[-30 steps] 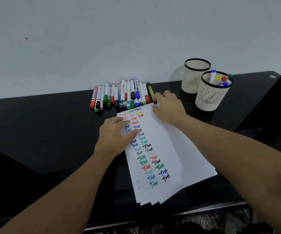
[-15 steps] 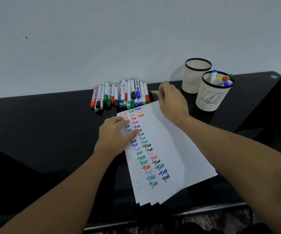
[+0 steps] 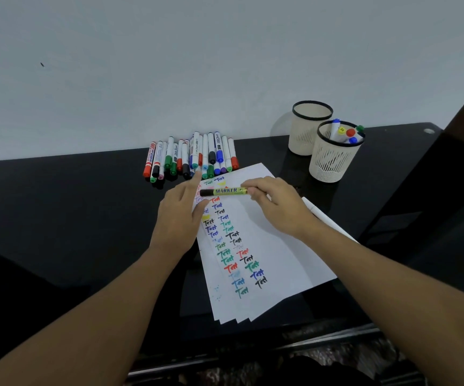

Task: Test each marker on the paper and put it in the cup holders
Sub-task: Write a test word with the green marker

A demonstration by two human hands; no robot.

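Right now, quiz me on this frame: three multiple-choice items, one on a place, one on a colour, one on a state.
1. Where do the stored markers stand?
A. nearer cup holder
B. farther cup holder
C. both

2. What colour is the body of the held marker?
A. red
B. yellow-green
C. blue

3. Is that marker capped?
A. yes
B. no, bare tip
C. cap lies on paper

Key: 1 A, marker ends poke from the nearer cup holder; the farther cup holder shows none. 2 B, the right hand pinches the yellow-green marker. 3 A, a black cap covers its left end.
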